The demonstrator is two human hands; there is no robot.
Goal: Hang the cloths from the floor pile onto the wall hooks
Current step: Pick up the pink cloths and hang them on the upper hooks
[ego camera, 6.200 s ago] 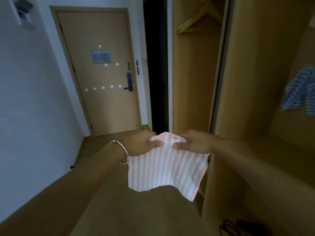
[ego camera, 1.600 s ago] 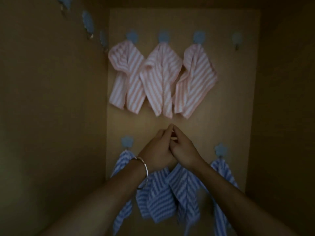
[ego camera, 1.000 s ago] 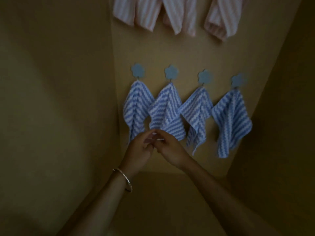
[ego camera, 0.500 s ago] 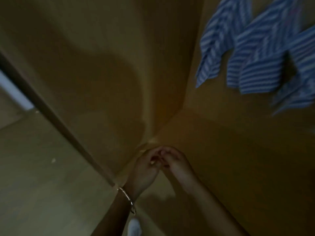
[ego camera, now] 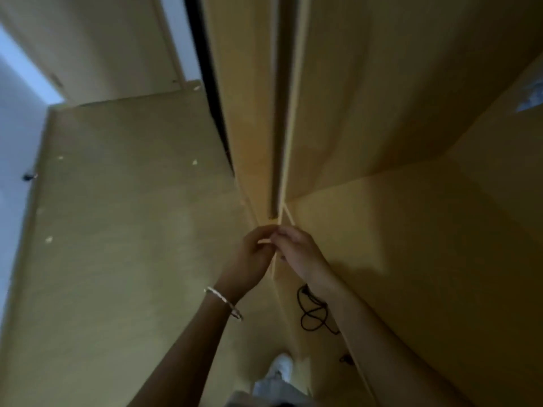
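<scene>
The left hand and right hand touched tip to tip, fingers curled on nothing, no cloth pile showed on the floor, and the loose cable at the front edge of the wardrobe might have snagged the foot.

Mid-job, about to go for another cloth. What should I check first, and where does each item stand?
1. Hands free: ok; left hand and right hand meet fingertip to fingertip, no cloth in them.
2. Cloth pile in sight: not ok; none on the floor shown.
3. Free hook: cannot tell; hooks are out of view, only a corner of a blue striped cloth shows.
4. Footing: ok; black cable lies inside the wardrobe, not on the walkway.
</scene>
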